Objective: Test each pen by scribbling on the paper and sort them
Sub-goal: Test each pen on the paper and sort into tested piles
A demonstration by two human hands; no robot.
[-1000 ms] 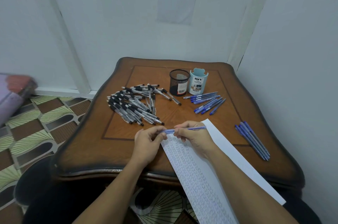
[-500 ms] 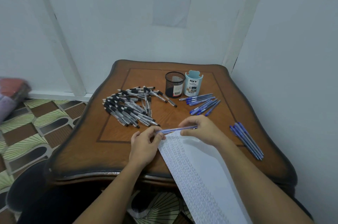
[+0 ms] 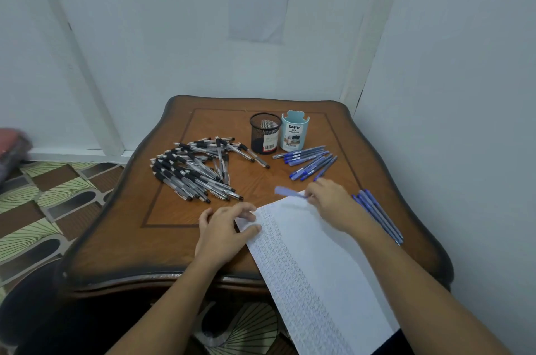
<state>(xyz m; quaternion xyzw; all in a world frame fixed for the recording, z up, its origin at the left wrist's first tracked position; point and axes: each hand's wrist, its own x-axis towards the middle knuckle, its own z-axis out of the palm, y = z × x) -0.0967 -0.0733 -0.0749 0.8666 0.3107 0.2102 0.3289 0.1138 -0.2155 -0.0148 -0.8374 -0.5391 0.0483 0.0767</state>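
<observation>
Head view: on a wooden counter [image 3: 174, 209], the right hand [image 3: 333, 201] pinches a motion-blurred blue pen [image 3: 290, 192] in its grip. The pen's long axis runs sideways, pointing left from the fingers, just over the far edge of the paper [image 3: 319, 238]. Blank paper lies directly nearer the person. The left hand [image 3: 229, 227] rests on the paper's left corner, fingers loosely curled; whether its grip holds anything cannot be told. A row of blue pens [image 3: 380, 215] lies just right of the right hand.
</observation>
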